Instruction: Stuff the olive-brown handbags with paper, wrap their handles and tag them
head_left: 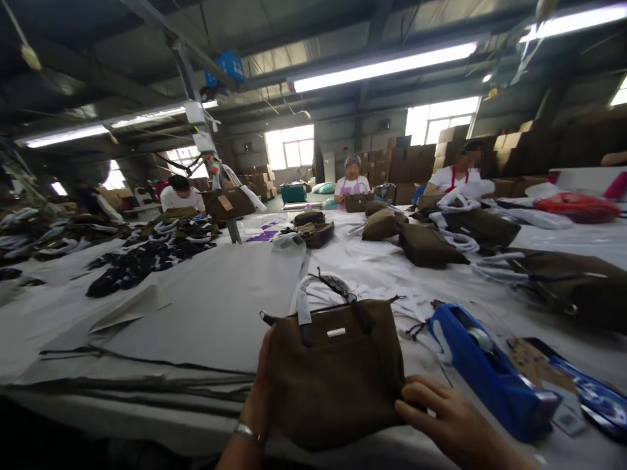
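A dark olive-brown handbag [337,378] stands upright at the near edge of the table, with a small pale plate on its front. White wrapping covers its handle [304,308]. My left hand [263,385] grips the bag's left side, its fingers hidden behind the fabric, a metal band on the wrist. At the lower right corner of the bag, my right hand [434,405] pinches the edge between thumb and fingers. Just right of the bag sits a blue tape dispenser [490,372].
More brown bags [431,245] lie along the right and middle of the table. Dark bundled pieces [142,264] are heaped at left, near stacked grey sheets [210,307]. A metal post [234,230] rises from the table. Several co-workers, one a person in a pink apron [351,186], are across it.
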